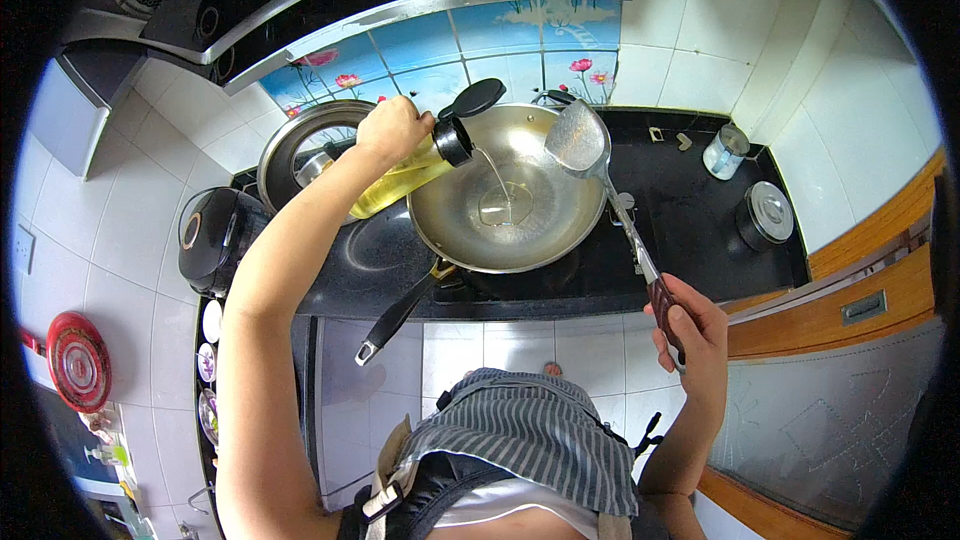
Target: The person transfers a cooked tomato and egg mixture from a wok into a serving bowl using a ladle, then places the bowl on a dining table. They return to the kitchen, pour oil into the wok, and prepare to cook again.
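My left hand (394, 133) grips a bottle of yellow cooking oil (401, 184) tipped to the right, its black flip lid (478, 98) standing open. From the spout a thin stream of oil (495, 169) falls into a wide metal wok (570, 221). A small pool of oil (506, 204) spreads on the wok's bottom. My right hand (694, 330) holds the brown handle of a metal wok spatula (579, 136). The spatula's blade is raised over the wok's right rim. The wok's black handle (401, 315) points toward me, past the counter edge.
A pan lid (281, 146) leans behind my left forearm, near a black rice cooker (214, 240). On the right of the black countertop (690, 225) stand a glass jar (726, 152) and a lidded pot (766, 214). A range hood (420, 7) hangs above.
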The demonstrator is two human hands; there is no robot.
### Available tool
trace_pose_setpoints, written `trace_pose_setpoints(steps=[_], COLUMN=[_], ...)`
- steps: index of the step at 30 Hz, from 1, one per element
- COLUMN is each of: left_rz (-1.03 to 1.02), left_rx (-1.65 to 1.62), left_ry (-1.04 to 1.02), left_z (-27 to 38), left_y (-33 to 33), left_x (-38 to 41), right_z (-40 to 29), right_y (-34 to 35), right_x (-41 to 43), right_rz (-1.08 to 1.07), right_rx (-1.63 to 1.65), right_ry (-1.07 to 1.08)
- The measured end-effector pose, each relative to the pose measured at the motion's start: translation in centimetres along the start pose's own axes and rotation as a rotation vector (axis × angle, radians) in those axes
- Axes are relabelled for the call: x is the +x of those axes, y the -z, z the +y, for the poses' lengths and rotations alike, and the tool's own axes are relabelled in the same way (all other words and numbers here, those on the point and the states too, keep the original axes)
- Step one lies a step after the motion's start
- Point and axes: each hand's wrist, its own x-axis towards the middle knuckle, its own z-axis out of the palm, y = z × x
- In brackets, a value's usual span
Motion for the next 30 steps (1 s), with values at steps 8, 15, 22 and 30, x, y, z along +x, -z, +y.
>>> trace_pose_setpoints(steps=[8,15,22,30], left_rz=[-0.006,-0.007,0.019,0.011], left_rx=[-0.028,-0.025,-0.032,-0.016], left_ry=[-0.002,-0.017,-0.020,-0.035], left_z=[0.1,0.7,0.9,1.4], left_y=[-0.2,0.0,-0.3,0.2], left_x=[0.1,-0.3,-0.4,-0.7], right_z=[-0.3,0.2,0.3,0.2], right_y=[0.1,0.3,0.4,0.4], right_x=[-0.2,-0.2,-0.2,-0.4], right_rz=[-0.001,0.016,0.021,0.024], right_rx=[-0.025,-0.032,-0.009,-0.006], right_ry=[0.007,0.030,0.027,0.025])
